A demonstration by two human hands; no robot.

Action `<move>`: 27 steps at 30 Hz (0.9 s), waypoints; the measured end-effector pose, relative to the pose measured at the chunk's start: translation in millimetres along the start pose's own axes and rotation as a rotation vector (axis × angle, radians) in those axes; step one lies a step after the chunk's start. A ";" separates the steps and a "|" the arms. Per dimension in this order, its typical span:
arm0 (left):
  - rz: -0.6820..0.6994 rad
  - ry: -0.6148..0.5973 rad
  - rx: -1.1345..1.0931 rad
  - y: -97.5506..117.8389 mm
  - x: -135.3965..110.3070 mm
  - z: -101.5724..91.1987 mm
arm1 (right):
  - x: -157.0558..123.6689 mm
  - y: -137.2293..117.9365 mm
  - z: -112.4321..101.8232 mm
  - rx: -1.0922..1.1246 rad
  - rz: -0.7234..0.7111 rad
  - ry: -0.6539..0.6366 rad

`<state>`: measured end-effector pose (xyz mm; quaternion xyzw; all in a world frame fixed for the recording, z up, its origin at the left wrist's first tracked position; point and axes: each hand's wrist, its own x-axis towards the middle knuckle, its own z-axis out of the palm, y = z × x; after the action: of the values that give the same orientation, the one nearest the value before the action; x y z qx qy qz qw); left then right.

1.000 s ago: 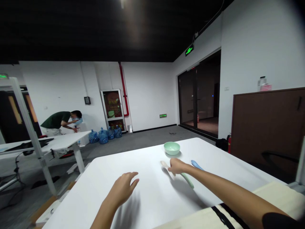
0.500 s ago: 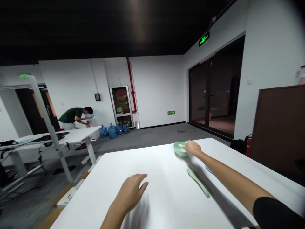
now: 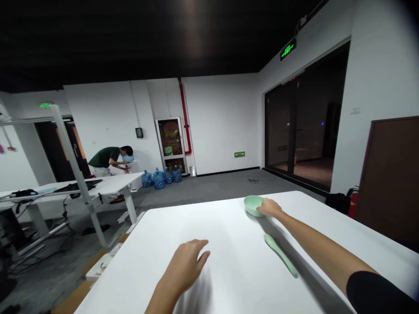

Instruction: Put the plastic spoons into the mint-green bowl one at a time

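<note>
A light green bowl (image 3: 251, 205) stands near the far edge of the white table. My right hand (image 3: 270, 207) is at its right side, fingers drawn together, with the fingertips reaching over the rim to the inside. What the fingers pinch is hidden. Between the bowl and my right forearm lies a light green spoon (image 3: 280, 255), flat on the table, its handle toward me. My left hand (image 3: 188, 261) hovers over the near left part of the table. Its thumb and fingers are apart, and it holds nothing.
The white table (image 3: 203, 222) has its far edge just behind the bowl. A person (image 3: 106, 158) bends over at a second table (image 3: 114, 180) on the left. Several blue water jugs (image 3: 159, 178) stand on the floor. A brown cabinet (image 3: 389, 179) is at the right.
The whitish thing seen in the bowl by my right fingers is out of sight now, and those fingers sit lower. A blue thing beside my forearm is hidden now. My view has turned slightly left.
</note>
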<state>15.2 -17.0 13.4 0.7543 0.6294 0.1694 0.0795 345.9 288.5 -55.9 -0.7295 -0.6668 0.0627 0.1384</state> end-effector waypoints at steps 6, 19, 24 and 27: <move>0.000 -0.003 0.009 -2.1 -0.5 2.6 | -18.7 0.1 -16.4 0.006 -0.036 0.011; -0.011 -0.003 0.042 -1.2 -2.4 3.0 | -147.7 34.5 -86.4 0.080 -0.314 -0.056; -0.019 -0.007 0.053 -1.0 -2.8 3.4 | -183.6 50.7 -75.4 0.085 -0.408 -0.122; -0.023 -0.006 0.052 -1.2 -3.5 3.8 | -192.7 56.1 -61.1 0.058 -0.406 -0.105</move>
<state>14.9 -19.8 9.0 0.7494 0.6418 0.1498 0.0638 396.7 86.4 -31.5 -0.5717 -0.8043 0.0907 0.1343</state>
